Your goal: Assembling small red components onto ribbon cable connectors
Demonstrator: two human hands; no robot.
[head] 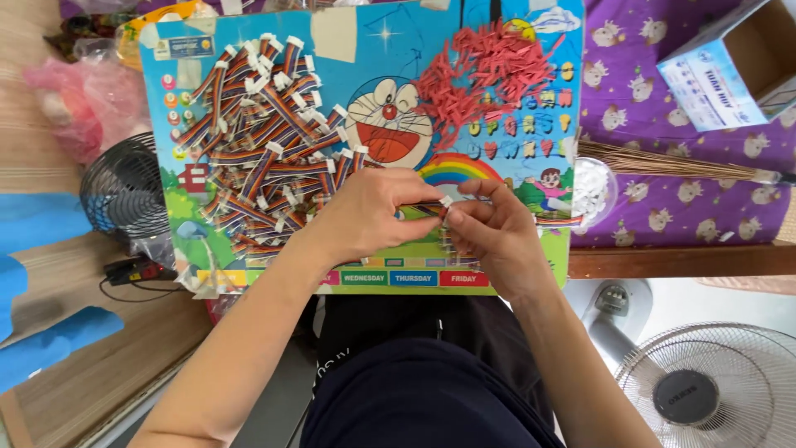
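Across your lap lies a colourful cartoon board, piled with striped ribbon cables on its left and red plastic bits at top right, with a small clear cup of white pieces at its right edge. Your left hand and right hand pinch one ribbon cable between closed fingertips near the board's front edge. A fan crowds the right, a broom lies beyond.

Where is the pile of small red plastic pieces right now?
In the head view, the pile of small red plastic pieces lies on the colourful cartoon board's upper right, right of the heap of multicoloured ribbon cables.
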